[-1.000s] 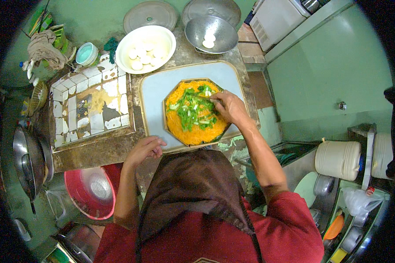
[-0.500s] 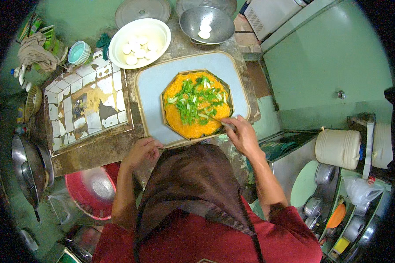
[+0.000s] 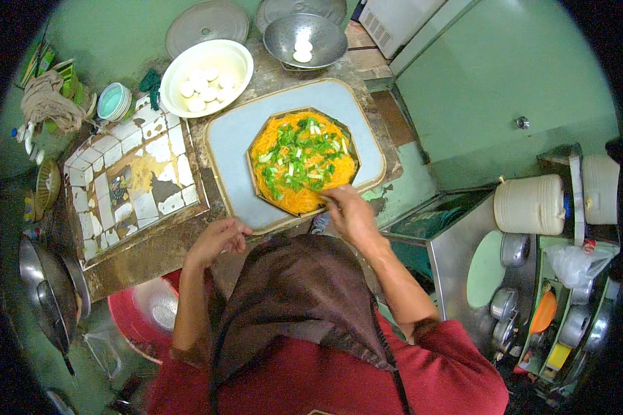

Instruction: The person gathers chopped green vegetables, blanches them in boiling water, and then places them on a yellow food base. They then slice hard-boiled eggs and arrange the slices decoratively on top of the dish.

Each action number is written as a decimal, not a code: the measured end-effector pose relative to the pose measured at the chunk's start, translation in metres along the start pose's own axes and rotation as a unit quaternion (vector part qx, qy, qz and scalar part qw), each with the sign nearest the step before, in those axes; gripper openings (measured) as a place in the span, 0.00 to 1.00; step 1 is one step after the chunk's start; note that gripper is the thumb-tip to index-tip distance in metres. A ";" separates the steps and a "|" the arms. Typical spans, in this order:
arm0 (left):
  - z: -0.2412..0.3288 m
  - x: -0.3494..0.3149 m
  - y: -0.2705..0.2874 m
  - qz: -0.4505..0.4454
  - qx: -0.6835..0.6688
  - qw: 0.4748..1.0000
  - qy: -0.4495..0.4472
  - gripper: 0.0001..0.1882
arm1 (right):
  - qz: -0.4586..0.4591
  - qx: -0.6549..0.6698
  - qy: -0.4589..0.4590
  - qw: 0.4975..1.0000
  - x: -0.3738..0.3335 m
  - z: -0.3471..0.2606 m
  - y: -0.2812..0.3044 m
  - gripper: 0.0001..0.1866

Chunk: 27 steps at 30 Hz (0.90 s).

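An octagonal container (image 3: 251, 168) lined with dark leaf stands on a light-blue tray (image 3: 230, 149) with a tan rim. Orange-yellow noodles (image 3: 299, 201) fill it, and chopped green leaves with pale stalk pieces (image 3: 294, 159) lie scattered on top. My left hand (image 3: 218, 242) is closed at the tray's near-left corner, fingertips on its rim. Over the container's near edge, my right hand (image 3: 349, 213) is closed in a pinch, its fingertips down at the noodles. Whatever it holds is hidden beneath the fingers.
Behind the tray stand a white basin (image 3: 169, 88) of peeled eggs (image 3: 206, 88) and a grey perforated bowl (image 3: 325, 41) with white eggs. A worn tiled recess (image 3: 145, 162) lies left. Near-left below is a red basin (image 3: 131, 321); a metal cabinet (image 3: 453, 242) is right.
My right hand has moved left and toward me, from the container's right side to its near edge. The thin utensil seen in it earlier no longer shows. The greens have shifted.
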<state>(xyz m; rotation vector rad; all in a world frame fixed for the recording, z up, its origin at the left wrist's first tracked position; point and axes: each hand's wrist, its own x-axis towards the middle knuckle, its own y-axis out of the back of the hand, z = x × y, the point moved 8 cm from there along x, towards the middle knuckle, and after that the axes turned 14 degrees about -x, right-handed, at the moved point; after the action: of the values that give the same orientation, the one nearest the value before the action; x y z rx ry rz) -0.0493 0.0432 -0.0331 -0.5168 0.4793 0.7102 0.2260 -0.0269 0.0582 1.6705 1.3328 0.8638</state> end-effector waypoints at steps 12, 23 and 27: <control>-0.012 -0.012 -0.011 0.000 -0.026 1.000 0.003 0.16 | 0.002 -0.071 -0.058 0.996 -0.024 0.038 0.026 0.12; 0.006 -0.011 -0.045 0.062 0.001 0.998 -0.012 0.15 | -0.073 -0.091 0.039 0.992 0.033 0.106 0.044 0.12; 0.006 -0.010 -0.064 0.104 -0.055 0.993 0.003 0.15 | -0.060 -0.112 0.000 0.992 0.052 0.131 0.063 0.12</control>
<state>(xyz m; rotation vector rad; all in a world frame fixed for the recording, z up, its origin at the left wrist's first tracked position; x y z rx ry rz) -0.0085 0.0007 -0.0050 -0.5785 0.5055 0.9392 0.3788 -0.0065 0.0593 1.4038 1.2712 0.9070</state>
